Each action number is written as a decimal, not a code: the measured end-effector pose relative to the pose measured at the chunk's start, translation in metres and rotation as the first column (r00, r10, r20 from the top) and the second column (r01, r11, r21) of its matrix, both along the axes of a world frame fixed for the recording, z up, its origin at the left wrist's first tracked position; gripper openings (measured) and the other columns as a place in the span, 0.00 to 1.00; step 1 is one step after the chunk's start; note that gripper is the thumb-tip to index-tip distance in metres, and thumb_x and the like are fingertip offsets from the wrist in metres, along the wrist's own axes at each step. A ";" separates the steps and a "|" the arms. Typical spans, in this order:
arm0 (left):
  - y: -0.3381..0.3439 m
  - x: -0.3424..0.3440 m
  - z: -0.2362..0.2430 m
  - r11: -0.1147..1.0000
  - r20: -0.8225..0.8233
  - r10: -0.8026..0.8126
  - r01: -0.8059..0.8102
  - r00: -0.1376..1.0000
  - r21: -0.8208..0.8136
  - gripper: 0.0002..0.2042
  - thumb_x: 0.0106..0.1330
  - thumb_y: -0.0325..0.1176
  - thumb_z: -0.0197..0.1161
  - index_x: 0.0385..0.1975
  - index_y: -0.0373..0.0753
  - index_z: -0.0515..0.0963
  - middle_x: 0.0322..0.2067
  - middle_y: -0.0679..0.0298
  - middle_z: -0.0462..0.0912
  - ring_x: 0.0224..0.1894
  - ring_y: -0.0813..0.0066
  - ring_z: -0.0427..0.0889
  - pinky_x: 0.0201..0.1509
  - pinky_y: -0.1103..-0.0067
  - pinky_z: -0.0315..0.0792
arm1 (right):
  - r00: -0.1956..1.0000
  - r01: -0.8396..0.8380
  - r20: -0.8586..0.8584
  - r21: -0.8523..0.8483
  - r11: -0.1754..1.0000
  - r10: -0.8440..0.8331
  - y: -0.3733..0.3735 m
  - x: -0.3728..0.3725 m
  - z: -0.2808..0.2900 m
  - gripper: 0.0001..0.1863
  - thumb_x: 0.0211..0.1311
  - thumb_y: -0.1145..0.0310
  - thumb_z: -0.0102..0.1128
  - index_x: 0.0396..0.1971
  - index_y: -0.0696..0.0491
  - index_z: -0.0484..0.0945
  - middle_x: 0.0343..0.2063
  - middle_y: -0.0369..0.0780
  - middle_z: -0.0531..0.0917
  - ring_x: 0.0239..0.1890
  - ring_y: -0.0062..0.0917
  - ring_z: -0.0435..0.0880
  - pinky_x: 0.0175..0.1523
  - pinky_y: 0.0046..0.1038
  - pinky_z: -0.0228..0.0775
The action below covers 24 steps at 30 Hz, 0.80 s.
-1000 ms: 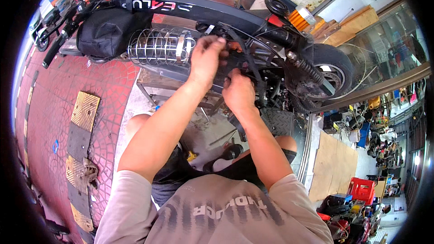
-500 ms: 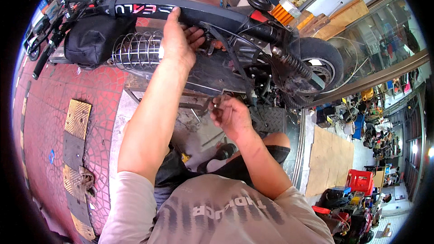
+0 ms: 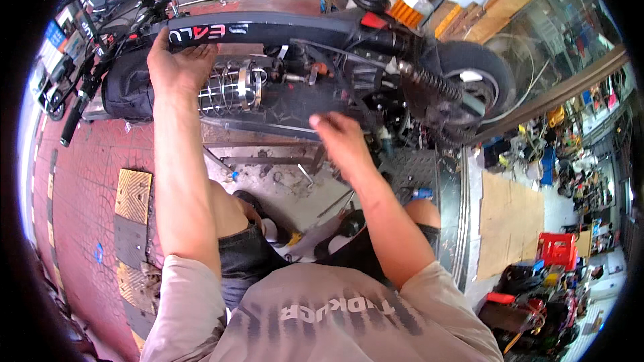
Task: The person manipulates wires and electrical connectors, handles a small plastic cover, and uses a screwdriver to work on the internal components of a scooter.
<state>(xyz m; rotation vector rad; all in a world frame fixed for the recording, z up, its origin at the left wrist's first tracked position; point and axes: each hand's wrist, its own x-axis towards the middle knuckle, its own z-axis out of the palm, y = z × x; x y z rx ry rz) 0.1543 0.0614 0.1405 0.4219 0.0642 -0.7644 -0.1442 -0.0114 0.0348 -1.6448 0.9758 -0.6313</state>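
An electric scooter (image 3: 315, 27) lies on its side before me, its long black lettered edge running across the view. My left hand (image 3: 180, 67) grips that edge near its left end, thumb over the top and fingers curled beneath. Just right of the hand is a round wire cage (image 3: 231, 87). My right hand (image 3: 342, 141) hovers in front of the scooter's underside, left of the rear wheel (image 3: 479, 84). Motion smears its fingers, so whether they hold anything is not visible. Loose cables and an orange-red part (image 3: 316, 70) show along the open underside.
Past my left hand are a black bag (image 3: 127, 87) and the handlebar (image 3: 75, 104). A metal tool (image 3: 305, 174) lies on the floor between my legs. Wood pieces (image 3: 503, 13) and a glass panel stand behind the wheel. Cardboard (image 3: 511, 224) and a red crate (image 3: 558, 250) are to the right.
My left hand has slid left along the scooter's edge, from its middle to near the bag, uncovering more of the wire cage. My right hand has risen slightly toward the scooter.
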 end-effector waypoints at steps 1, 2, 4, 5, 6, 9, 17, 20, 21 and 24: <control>0.000 0.005 -0.004 0.998 0.058 -0.042 0.045 0.997 -0.043 0.36 0.74 0.47 0.57 0.72 0.26 0.56 0.73 0.35 0.52 0.76 0.44 0.56 0.81 0.51 0.48 | 0.997 0.079 0.001 0.007 0.997 -0.079 -0.005 0.004 -0.008 0.22 0.66 0.53 0.68 0.42 0.60 0.85 0.33 0.41 0.84 0.36 0.25 0.80 0.42 0.29 0.70; -0.005 0.013 -0.004 0.998 0.010 -0.067 0.067 0.998 0.014 0.32 0.74 0.46 0.58 0.70 0.30 0.62 0.71 0.39 0.59 0.75 0.43 0.60 0.79 0.48 0.53 | 0.988 0.156 0.017 -0.008 0.988 -0.156 -0.009 0.007 -0.014 0.24 0.64 0.52 0.69 0.41 0.62 0.86 0.39 0.51 0.89 0.44 0.35 0.88 0.52 0.34 0.76; -0.016 0.022 -0.012 0.994 -0.006 -0.082 0.081 0.997 -0.072 0.28 0.74 0.45 0.59 0.67 0.34 0.68 0.69 0.44 0.67 0.72 0.44 0.65 0.75 0.45 0.58 | 0.944 0.319 -0.027 -0.168 0.933 -0.328 -0.015 0.009 -0.020 0.26 0.62 0.50 0.70 0.45 0.61 0.86 0.43 0.53 0.89 0.48 0.43 0.88 0.55 0.38 0.76; -0.021 0.026 -0.016 0.994 0.011 -0.070 0.070 0.998 -0.088 0.27 0.74 0.45 0.59 0.67 0.35 0.69 0.68 0.45 0.69 0.71 0.44 0.67 0.75 0.44 0.59 | 0.881 0.380 -0.192 -0.263 0.887 -0.433 -0.017 0.009 -0.018 0.30 0.60 0.47 0.71 0.49 0.59 0.85 0.46 0.54 0.88 0.51 0.49 0.87 0.58 0.42 0.76; -0.024 0.031 -0.021 0.991 0.024 -0.063 0.066 0.998 -0.118 0.27 0.74 0.45 0.59 0.67 0.36 0.69 0.67 0.47 0.71 0.70 0.45 0.69 0.74 0.43 0.60 | 0.828 0.389 -0.273 -0.352 0.852 -0.491 -0.016 0.008 -0.014 0.30 0.60 0.48 0.72 0.46 0.61 0.85 0.43 0.52 0.89 0.46 0.43 0.89 0.53 0.37 0.77; -0.026 0.044 -0.028 0.964 -0.014 -0.131 0.124 0.991 -0.236 0.25 0.74 0.46 0.58 0.66 0.40 0.72 0.66 0.50 0.73 0.69 0.46 0.71 0.73 0.41 0.60 | 0.642 0.432 -0.442 -0.465 0.772 -0.626 -0.015 0.015 0.010 0.40 0.54 0.37 0.73 0.50 0.61 0.84 0.50 0.54 0.87 0.55 0.49 0.86 0.61 0.41 0.76; -0.035 0.049 -0.033 0.927 -0.048 -0.127 0.101 0.991 -0.361 0.25 0.72 0.47 0.61 0.65 0.42 0.73 0.64 0.54 0.76 0.66 0.51 0.75 0.69 0.45 0.67 | 0.293 0.523 -0.779 -0.355 0.775 -0.555 -0.022 0.048 0.041 0.53 0.48 0.21 0.67 0.62 0.51 0.81 0.63 0.42 0.82 0.64 0.36 0.82 0.64 0.38 0.76; -0.038 0.050 -0.034 0.949 -0.070 -0.065 0.040 0.995 -0.311 0.26 0.72 0.47 0.62 0.64 0.39 0.71 0.60 0.54 0.79 0.62 0.51 0.78 0.68 0.47 0.70 | 0.241 0.550 -0.813 -0.336 0.765 -0.530 -0.022 0.058 0.037 0.54 0.49 0.18 0.62 0.63 0.50 0.80 0.64 0.40 0.81 0.66 0.35 0.81 0.64 0.38 0.75; -0.038 0.051 -0.034 0.948 -0.095 -0.067 0.034 0.993 -0.317 0.24 0.72 0.47 0.62 0.61 0.40 0.74 0.58 0.55 0.80 0.60 0.51 0.79 0.67 0.47 0.71 | 0.236 0.568 -0.816 -0.325 0.757 -0.528 -0.024 0.060 0.039 0.54 0.50 0.18 0.61 0.64 0.49 0.80 0.64 0.41 0.81 0.66 0.35 0.81 0.64 0.38 0.75; -0.039 0.050 -0.032 0.946 -0.142 -0.082 0.032 0.987 -0.322 0.18 0.71 0.47 0.62 0.54 0.43 0.79 0.53 0.58 0.83 0.56 0.52 0.82 0.66 0.48 0.72 | 0.215 0.597 -0.822 -0.316 0.737 -0.527 -0.028 0.061 0.041 0.55 0.50 0.18 0.59 0.65 0.51 0.79 0.66 0.42 0.80 0.68 0.35 0.79 0.68 0.36 0.72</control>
